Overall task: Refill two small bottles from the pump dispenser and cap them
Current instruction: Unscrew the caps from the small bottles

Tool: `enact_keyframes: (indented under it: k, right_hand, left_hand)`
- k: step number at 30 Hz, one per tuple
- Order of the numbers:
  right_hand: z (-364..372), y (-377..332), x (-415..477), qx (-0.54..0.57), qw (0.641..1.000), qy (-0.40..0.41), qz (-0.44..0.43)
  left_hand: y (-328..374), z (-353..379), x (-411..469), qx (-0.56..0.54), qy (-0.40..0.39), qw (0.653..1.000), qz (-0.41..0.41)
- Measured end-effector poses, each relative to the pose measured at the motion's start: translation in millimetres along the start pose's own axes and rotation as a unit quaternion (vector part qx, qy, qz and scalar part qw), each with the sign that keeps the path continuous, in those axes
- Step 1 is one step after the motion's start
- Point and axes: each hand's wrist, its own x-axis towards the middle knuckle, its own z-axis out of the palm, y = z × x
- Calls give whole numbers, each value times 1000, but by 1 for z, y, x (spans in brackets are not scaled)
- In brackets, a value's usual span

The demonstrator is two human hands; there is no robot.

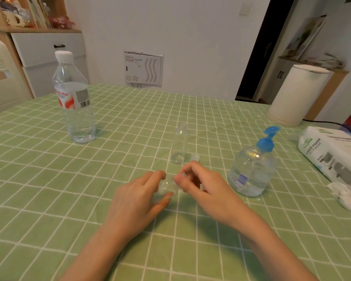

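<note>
As left hand (137,199) grips it, clear bottle (166,187) leans.

A green checked tablecloth (39,189) lies under the left hand (138,201) and the right hand (209,189). Far past them is a white wall (190,27). A wooden cabinet (47,49) stands far out past the left hand, and a dark doorway (261,47) past the right.

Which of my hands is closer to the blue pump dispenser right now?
Right. The right hand sits just to the pump dispenser's left; the left hand is farther left, past the right one. Both grip the small bottle.
</note>
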Motion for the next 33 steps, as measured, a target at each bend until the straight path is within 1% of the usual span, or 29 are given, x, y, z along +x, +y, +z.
enact_keyframes:
  k: [4,8,12,15,19,23,25,28,31,33]
  right_hand:
    - [-2,2,-1,11,1000,-4,-6]
    - [-6,2,-2,-7,999,-18,28]
    - [-8,2,-2,5,1000,-13,4]
    - [-8,2,-3,4,1000,-18,20]
    - [-8,2,-3,10,1000,-12,1]
    - [-8,2,-4,-10,1000,-14,11]
    - [-9,2,-4,-1,1000,-13,0]
    - [-10,2,-6,-6,1000,-24,10]
    - [-16,-1,-7,-25,999,-17,-10]
    - [-22,0,-7,27,999,8,-23]
  left_hand:
    - [-1,2,-1,12,5,1000,2]
    - [-1,3,-1,21,3,1000,3]
    - [-1,3,-1,21,0,1000,3]
    - [-2,4,-2,22,1,1000,11]
    - [-1,2,-2,15,5,1000,10]
    - [-1,1,-2,22,2,1000,16]
    - [0,1,-2,23,2,1000,20]
    - [-1,1,-1,21,1,1000,18]
    - [-3,2,-2,9,-17,1000,0]
    - [-4,2,-3,-47,-30,997,-46]
